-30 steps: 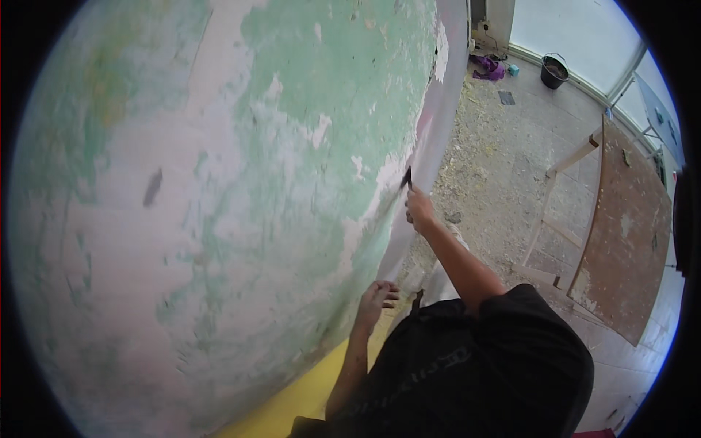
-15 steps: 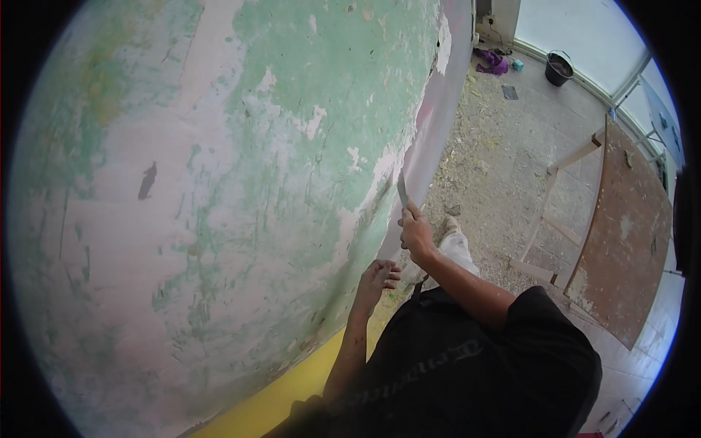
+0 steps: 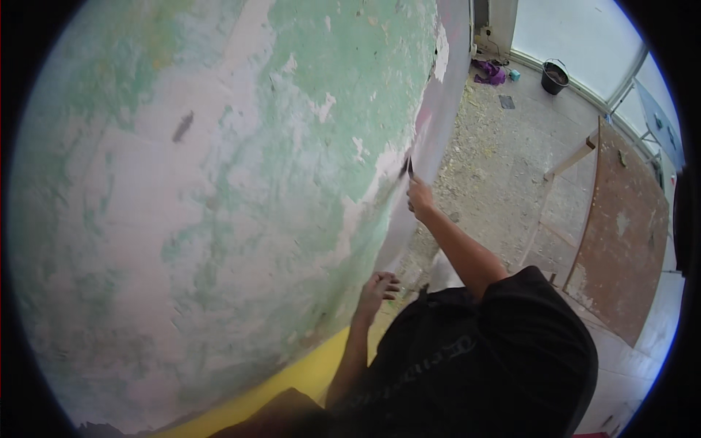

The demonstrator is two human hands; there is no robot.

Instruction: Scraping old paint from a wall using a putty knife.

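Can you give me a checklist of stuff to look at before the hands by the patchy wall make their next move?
1. Right hand gripping the flat-bladed tool: ok.
2. Blade touching the patchy wall: cannot tell, it looks very close.
3. Left hand away from the blade: ok, it is lower down.
4. Floor free of crumbs: not ok, they're scattered beside the wall.
5. Black bucket standing upright: ok.

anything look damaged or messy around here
Yes: the green-patched wall has a ragged edge near the right hand, where its surface layer is broken, and crumbled debris litters the tiled floor nearby.
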